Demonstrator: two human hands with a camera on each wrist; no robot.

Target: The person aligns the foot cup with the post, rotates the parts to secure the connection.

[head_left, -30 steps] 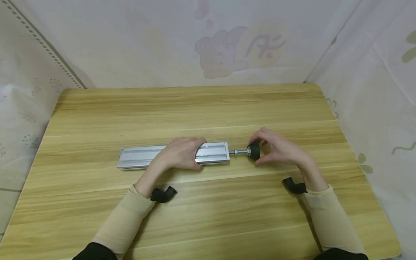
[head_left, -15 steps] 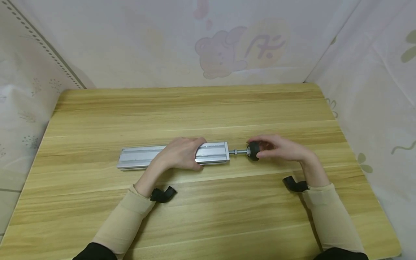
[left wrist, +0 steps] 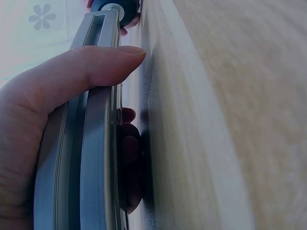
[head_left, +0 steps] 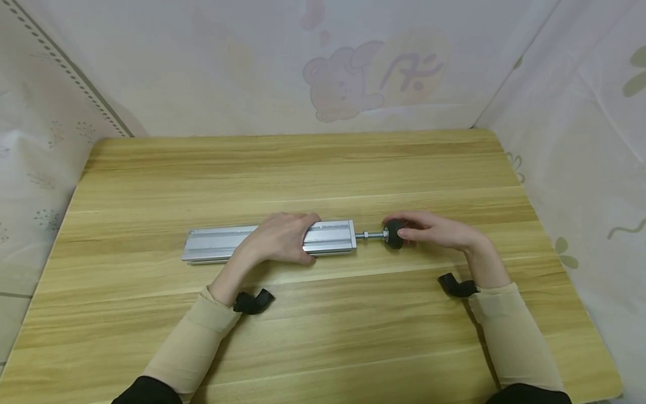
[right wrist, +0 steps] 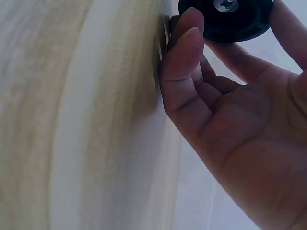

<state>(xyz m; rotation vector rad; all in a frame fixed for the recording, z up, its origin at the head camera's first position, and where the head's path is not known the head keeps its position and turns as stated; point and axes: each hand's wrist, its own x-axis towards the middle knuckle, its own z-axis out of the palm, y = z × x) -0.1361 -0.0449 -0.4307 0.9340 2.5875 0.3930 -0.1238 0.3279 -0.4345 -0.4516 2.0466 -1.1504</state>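
1. Aluminium profile [head_left: 330,237] lay lengthwise near the middle of the desk [head_left: 363,336]; a threaded stud [head_left: 375,236] projected from its right end, with a black levelling foot [head_left: 393,234] on the stud's outer end.
2. Step in hand, as judged: working the foot on its stud by finger. Doing it well probably called for a firm left hold against twisting, fingertips spaced round the rim, and short turns about the stud's axis without sideways load. The hex nut [head_left: 366,236] deserved watching, as it might have turned along.
3. Left grip [head_left: 276,238]: wrapped over the profile, thumb on the near side, fingertips showing past the underside in the left wrist view. Whether the profile rested fully on the desk could not be told.
4. Right grip [head_left: 439,230]: partly closed, spread to the foot's width, pinching its rim between thumb and fingers; screw head [right wrist: 226,5] faced the palm. Pressure could not be told.
5. Placement: foot at the right fingertips, clear of the palm; profile beneath the left palm; stud between both grips, untouched.
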